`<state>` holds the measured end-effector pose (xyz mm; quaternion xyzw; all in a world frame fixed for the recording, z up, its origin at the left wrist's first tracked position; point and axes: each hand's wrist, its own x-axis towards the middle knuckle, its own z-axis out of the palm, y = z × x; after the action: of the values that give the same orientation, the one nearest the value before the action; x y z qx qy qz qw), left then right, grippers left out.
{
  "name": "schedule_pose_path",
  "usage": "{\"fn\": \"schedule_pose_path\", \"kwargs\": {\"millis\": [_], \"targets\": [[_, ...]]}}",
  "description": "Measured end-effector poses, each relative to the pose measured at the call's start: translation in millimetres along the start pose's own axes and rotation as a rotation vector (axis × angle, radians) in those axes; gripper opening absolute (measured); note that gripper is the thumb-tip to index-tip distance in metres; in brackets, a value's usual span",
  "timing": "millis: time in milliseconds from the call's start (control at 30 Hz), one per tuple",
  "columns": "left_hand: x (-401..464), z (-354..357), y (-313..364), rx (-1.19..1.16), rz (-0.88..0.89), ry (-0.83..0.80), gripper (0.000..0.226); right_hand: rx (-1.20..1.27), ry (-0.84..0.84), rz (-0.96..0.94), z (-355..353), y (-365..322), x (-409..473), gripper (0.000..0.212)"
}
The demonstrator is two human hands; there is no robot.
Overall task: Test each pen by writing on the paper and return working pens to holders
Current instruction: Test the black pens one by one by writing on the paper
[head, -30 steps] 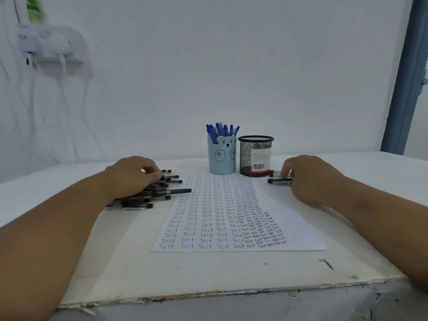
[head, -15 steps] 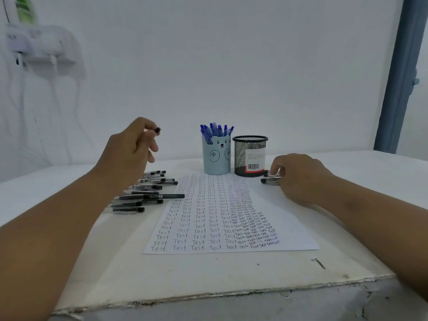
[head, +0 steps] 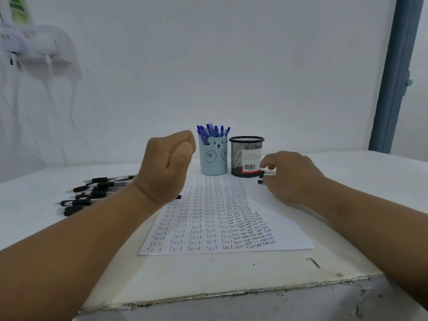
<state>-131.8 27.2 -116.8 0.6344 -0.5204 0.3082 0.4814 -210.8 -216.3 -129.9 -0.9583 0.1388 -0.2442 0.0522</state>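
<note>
While I watched through the head camera, the nearest thing was the chipped front edge of the white table [head: 208,283], with a small dark mark [head: 313,262] on it near the paper's right corner. Just beyond lay the paper [head: 215,218], flat and covered in rows of the word "Test", black on the left and blue crowding the right columns. To its left I saw the pile of black pens [head: 92,193] lying loose on the table, partly hidden behind the left forearm. The left hand [head: 168,165] was raised above the paper's upper left part, its fingers curled into a fist; I could not tell whether a pen sat inside it. The right hand [head: 293,177] rested low at the paper's upper right edge, its fingertips pinching a dark-tipped pen [head: 267,173], with another pen end [head: 260,181] showing on the table just below. Behind the paper stood the two holders side by side: the light blue bear holder [head: 214,158], full of blue pens [head: 213,132], and the black mesh holder [head: 246,156] with a barcode label, close beside the right fingers. Farther back were the white wall [head: 231,66] and a white wall fixture [head: 34,47] at upper left.
</note>
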Motion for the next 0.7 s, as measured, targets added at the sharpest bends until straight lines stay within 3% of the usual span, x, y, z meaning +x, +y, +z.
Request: {"fn": "schedule_pose_path", "kwargs": {"millis": [200, 367, 567, 700], "targets": [[-4, 7, 5, -0.069, -0.035, -0.102, 0.030, 0.172, 0.140, -0.304, 5, -18, -8, 0.020], [-6, 22, 14, 0.008, -0.045, -0.228, 0.027, 0.300, 0.123, -0.464, 11, -23, -11, 0.029], [-5, 21, 15, -0.096, -0.114, -0.129, 0.011, 0.332, 0.209, -0.523, 9, -29, -11, 0.028], [-2, 17, 11, -0.192, -0.209, -0.056, 0.012, 0.343, 0.224, -0.531, 5, -30, -13, 0.012]]}}
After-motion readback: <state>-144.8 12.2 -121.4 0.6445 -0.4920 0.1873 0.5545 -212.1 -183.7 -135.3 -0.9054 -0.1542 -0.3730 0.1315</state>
